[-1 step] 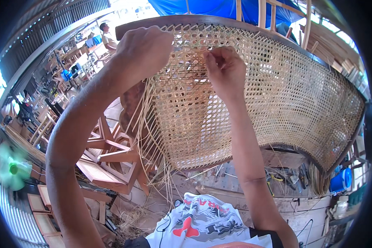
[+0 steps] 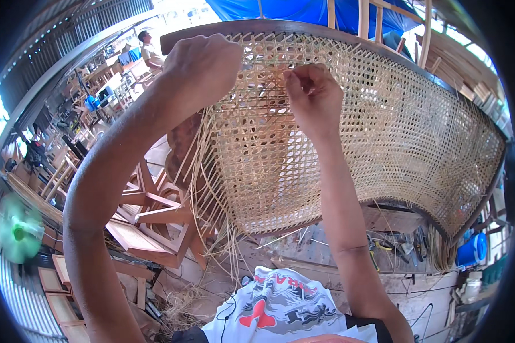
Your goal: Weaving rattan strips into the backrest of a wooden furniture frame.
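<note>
A woven cane panel [image 2: 395,131] of pale strips is stretched across a curved dark wood frame [image 2: 269,26]. My left hand [image 2: 203,71] is closed at the panel's upper left corner, against the frame. Its fingers are turned away, so what they grip is hidden. Over the upper part of the weave, my right hand [image 2: 316,94] is closed in a pinch, thumb against forefinger. Anything between those fingertips is too thin to make out. Loose cane strands [image 2: 203,166] fan out from the panel's left edge and hang below it.
Wooden chair parts [image 2: 154,223] are piled beneath the left edge. A green fan [image 2: 18,228] stands far left. Hand tools [image 2: 406,248] lie below the panel, near a blue container [image 2: 472,248]. Another person [image 2: 150,51] is in the background, upper left.
Both hands have shifted very slightly to the right, still closed. The panel looks the same.
</note>
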A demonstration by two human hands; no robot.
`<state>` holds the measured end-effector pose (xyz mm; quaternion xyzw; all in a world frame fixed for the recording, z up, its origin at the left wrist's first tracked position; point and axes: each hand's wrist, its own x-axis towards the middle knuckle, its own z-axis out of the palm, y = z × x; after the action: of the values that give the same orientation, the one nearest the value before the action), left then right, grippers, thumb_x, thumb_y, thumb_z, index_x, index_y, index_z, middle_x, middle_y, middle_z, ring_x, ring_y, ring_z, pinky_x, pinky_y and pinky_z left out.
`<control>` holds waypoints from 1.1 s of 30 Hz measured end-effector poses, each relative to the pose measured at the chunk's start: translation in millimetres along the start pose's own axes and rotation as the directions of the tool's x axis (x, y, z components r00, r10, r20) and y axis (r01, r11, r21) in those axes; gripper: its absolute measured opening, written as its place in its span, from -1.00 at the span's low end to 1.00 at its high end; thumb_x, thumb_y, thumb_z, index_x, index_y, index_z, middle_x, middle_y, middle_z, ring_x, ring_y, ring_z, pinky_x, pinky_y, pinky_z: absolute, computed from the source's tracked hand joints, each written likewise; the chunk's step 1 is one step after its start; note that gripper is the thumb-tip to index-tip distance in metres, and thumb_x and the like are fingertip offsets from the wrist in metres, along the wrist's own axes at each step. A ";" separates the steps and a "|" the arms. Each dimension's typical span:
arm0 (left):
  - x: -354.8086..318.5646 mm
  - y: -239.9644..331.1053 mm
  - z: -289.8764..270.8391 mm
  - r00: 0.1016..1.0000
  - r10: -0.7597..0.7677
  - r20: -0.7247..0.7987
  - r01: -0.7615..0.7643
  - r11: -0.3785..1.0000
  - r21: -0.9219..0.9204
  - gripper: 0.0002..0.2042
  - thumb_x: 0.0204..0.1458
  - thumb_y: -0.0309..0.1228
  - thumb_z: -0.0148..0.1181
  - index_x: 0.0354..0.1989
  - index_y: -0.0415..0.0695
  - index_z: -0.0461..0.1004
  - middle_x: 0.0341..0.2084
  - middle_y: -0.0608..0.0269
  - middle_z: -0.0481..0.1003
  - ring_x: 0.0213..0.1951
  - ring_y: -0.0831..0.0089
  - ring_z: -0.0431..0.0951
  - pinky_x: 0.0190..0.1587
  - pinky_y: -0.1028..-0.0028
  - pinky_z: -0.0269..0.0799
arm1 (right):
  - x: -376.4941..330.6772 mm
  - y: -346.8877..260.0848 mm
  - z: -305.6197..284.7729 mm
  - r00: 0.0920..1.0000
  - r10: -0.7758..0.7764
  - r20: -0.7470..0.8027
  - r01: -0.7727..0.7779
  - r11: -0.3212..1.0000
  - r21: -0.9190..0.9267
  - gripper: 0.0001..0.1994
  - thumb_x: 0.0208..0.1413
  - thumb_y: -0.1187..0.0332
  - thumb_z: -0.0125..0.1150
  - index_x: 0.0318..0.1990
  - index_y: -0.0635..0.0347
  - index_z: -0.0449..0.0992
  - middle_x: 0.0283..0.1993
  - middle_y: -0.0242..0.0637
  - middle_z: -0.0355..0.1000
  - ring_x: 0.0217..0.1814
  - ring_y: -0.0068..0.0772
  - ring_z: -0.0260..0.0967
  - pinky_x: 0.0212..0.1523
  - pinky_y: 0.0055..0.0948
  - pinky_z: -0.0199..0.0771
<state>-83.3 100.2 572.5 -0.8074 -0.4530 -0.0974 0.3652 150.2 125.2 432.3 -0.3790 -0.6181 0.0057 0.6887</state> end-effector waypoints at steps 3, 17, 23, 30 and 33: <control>6.8 7.5 -3.0 0.998 0.050 0.033 -0.050 0.999 0.011 -0.76 0.59 -0.30 0.22 -0.04 -0.11 0.78 -0.12 -0.15 0.80 -0.05 -0.23 0.86 0.09 -0.09 0.80 | -0.3 -6.4 -0.5 1.000 -0.004 -0.003 0.004 0.999 0.045 -0.89 0.38 0.43 0.51 -0.17 0.29 0.84 -0.27 -0.20 0.71 -0.26 -0.37 0.67 -0.19 -0.23 0.64; 27.6 -25.2 3.3 0.977 0.126 0.174 -0.082 0.967 -0.240 -0.73 0.57 -0.33 0.14 -0.01 -0.21 0.73 -0.16 -0.23 0.80 -0.02 -0.22 0.87 0.06 -0.20 0.72 | 18.5 -0.4 15.1 0.988 0.044 0.149 -0.045 0.999 0.005 -0.80 0.46 0.28 0.56 -0.06 0.25 0.88 -0.22 -0.19 0.79 -0.29 -0.35 0.72 -0.16 -0.26 0.70; 7.3 2.1 7.1 0.990 0.046 0.136 -0.014 0.975 -0.223 -0.84 0.43 -0.53 0.25 0.00 -0.28 0.74 -0.11 -0.31 0.80 0.02 -0.30 0.87 0.11 -0.16 0.78 | 13.6 8.9 -1.8 0.961 0.183 0.206 -0.203 0.976 0.082 -0.81 0.47 0.29 0.52 -0.08 0.25 0.86 -0.29 -0.21 0.79 -0.30 -0.45 0.68 -0.16 -0.30 0.69; -0.7 -8.3 13.2 1.000 0.021 0.018 -0.017 0.980 -0.199 -0.81 0.49 -0.43 0.23 0.04 -0.16 0.76 -0.04 -0.15 0.82 0.01 -0.32 0.83 0.12 -0.21 0.75 | 25.6 -2.5 22.6 0.976 -0.111 0.185 0.111 0.994 0.006 -0.78 0.40 0.18 0.64 -0.09 0.14 0.90 -0.16 -0.16 0.76 -0.17 -0.18 0.76 -0.13 -0.18 0.73; 12.5 -22.0 11.5 0.984 -0.038 0.175 0.089 0.951 -0.296 -0.73 0.57 -0.16 0.27 0.02 -0.06 0.79 -0.07 -0.05 0.83 0.05 -0.24 0.84 0.12 -0.21 0.72 | 21.6 -35.5 29.0 0.978 0.016 0.209 0.045 0.958 -0.282 -0.80 0.37 0.17 0.64 -0.12 0.09 0.90 -0.12 -0.18 0.79 -0.05 -0.04 0.77 0.08 0.09 0.73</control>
<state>-95.8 123.3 581.5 -0.8441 -0.4875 -0.1092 0.1946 114.1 125.1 467.9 -0.4669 -0.6842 -0.0487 0.5580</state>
